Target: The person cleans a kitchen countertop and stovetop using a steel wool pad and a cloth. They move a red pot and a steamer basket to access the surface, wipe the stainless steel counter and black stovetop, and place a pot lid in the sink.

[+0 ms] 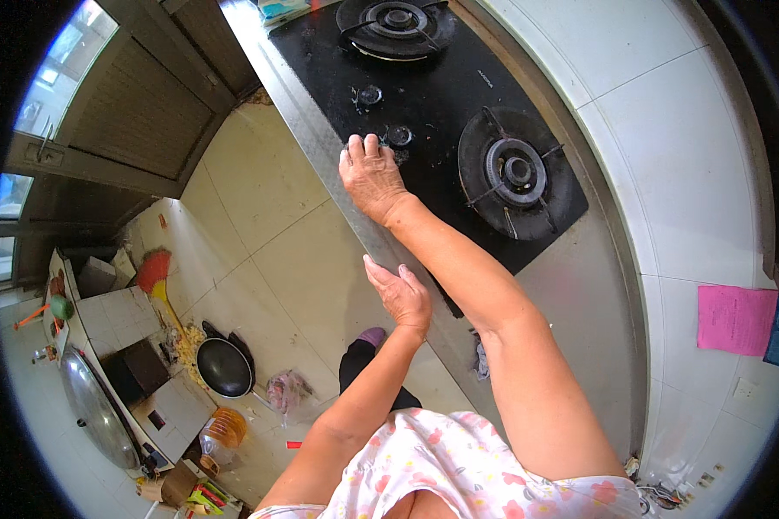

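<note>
My right hand (372,179) rests palm down on the front edge of a black glass gas hob (428,97), next to a control knob (400,135). Its fingers curl over the surface, and whatever may lie beneath them is hidden. A second knob (369,95) sits farther along the same edge, with light residue around it. Lower down, my left hand (402,298) is beside the metal counter edge (357,237), empty, with the thumb apart from the fingers. Two burners show on the hob, a near one (518,171) and a far one (398,19).
White tiles (681,162) line the wall on the right, with a pink paper (735,320) on it. On the floor at left are a wok (224,367), a broom (156,276), a plastic bag (289,390) and a plastic jug (221,438). A large metal lid (94,409) leans nearby.
</note>
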